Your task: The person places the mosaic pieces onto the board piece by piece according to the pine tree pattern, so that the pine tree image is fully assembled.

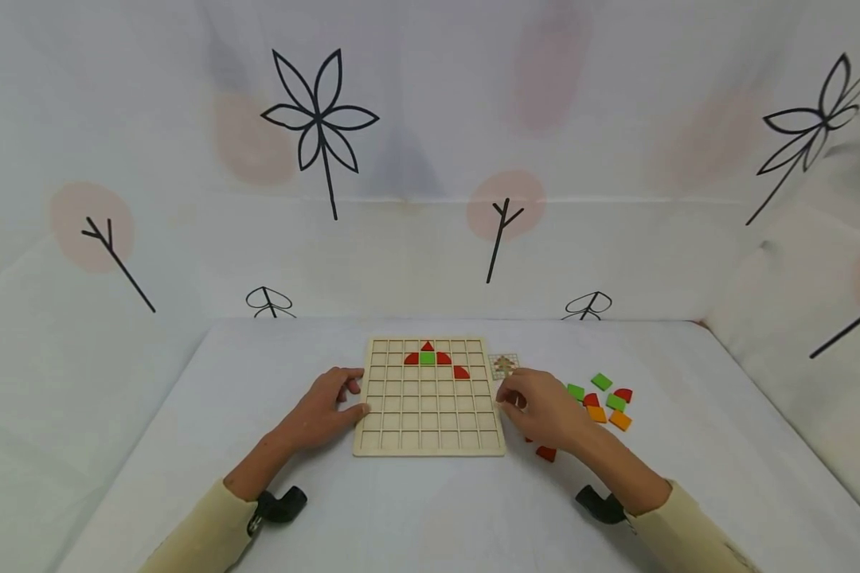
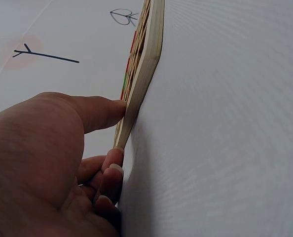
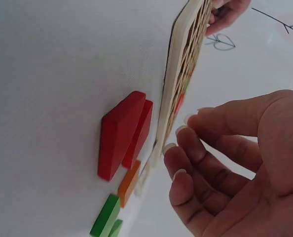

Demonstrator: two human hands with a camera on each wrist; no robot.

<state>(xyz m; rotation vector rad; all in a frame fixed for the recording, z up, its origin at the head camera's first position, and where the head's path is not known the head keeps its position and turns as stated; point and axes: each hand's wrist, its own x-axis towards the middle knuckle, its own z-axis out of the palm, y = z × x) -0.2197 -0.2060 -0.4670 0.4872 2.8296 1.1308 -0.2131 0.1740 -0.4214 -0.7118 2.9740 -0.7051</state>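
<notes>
A pale wooden grid board (image 1: pixel 430 414) lies flat on the table. Near its far edge sit a red triangle (image 1: pixel 428 346), a green square (image 1: pixel 427 358) and several red quarter-round pieces (image 1: pixel 461 372). My left hand (image 1: pixel 326 410) touches the board's left edge, its thumb (image 2: pixel 104 112) on the rim and the other fingers loosely bent beside it. Over the board's right edge hovers my right hand (image 1: pixel 545 406), fingers loosely curled, thumb and index tips close together. The right wrist view shows no piece between those fingertips.
A small card with a tree pattern (image 1: pixel 504 364) lies at the board's right, partly behind my right hand. Loose red (image 3: pixel 122 133), orange (image 1: pixel 619 420) and green (image 1: pixel 601 382) pieces are scattered to the right. A patterned cloth (image 1: pixel 416 263) rises behind the table.
</notes>
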